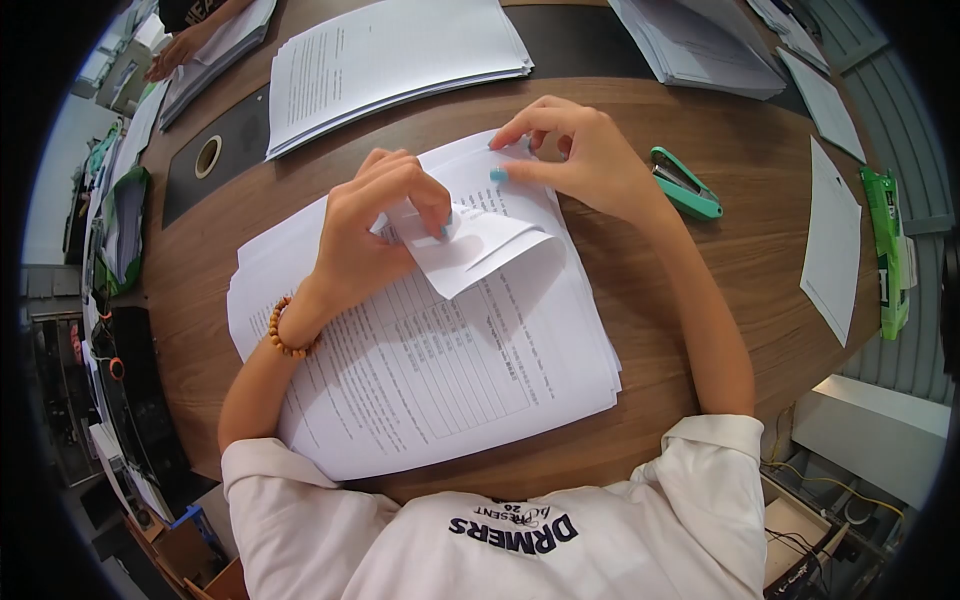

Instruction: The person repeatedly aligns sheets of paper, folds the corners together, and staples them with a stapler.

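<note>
A stack of printed paper sheets (420, 400) lies in front of me on the brown table. My left hand (375, 220) is closed on the curled-back corner of a few sheets (480, 250), pinched between thumb and fingers and lifted off the stack. At the stack's far right corner, my right hand (560, 150) rests with thumb and forefinger on the paper edge; its other fingers are curled. Whether a sheet is caught between them I cannot make out. A green stapler (687, 184) lies just right of my right hand, touched by neither hand.
A second paper pile (390, 70) lies beyond, with another pile (700, 45) at the far right. Single sheets (832, 245) and a green packet (886, 255) lie along the right edge. Another person's hand (178, 52) touches papers at the far left, near a round cable hole (208, 157).
</note>
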